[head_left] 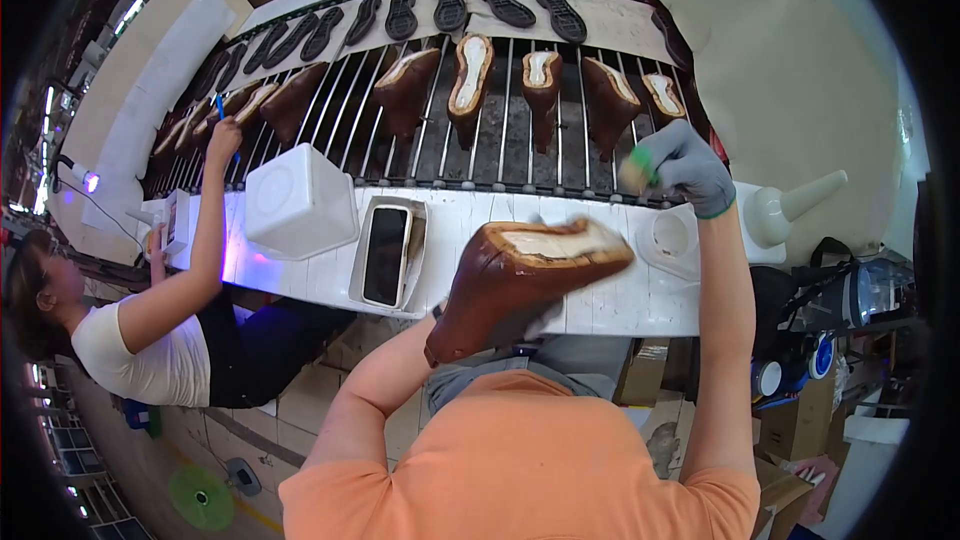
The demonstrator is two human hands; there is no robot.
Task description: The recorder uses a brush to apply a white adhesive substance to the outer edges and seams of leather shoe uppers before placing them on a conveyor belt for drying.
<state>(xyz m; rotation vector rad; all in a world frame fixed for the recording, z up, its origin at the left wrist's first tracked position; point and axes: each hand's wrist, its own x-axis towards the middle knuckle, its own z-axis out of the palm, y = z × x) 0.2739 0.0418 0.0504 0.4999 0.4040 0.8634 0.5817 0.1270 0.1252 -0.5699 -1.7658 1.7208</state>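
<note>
A brown leather boot upper (480,305) hangs over the near edge of the white table, tilted, its sole side turned up. That side shows a white middle with a tan rim. My left hand grips it from behind and beneath; the boot hides most of that hand, and only bits of grey glove (545,320) show. To the right and farther off, my right hand (690,165) in a grey glove is closed around a small brush (636,175) with a tan end and a green part, blurred by motion. It is raised above a small white tub (670,240).
Behind the table (480,210), a roller conveyor (345,125) carries several boot uppers; black soles (450,5) line a shelf beyond. A phone (387,255) lies in a tray beside a white container (300,202). A squeeze bottle (790,208) is at right. A co-worker (150,340) works at left.
</note>
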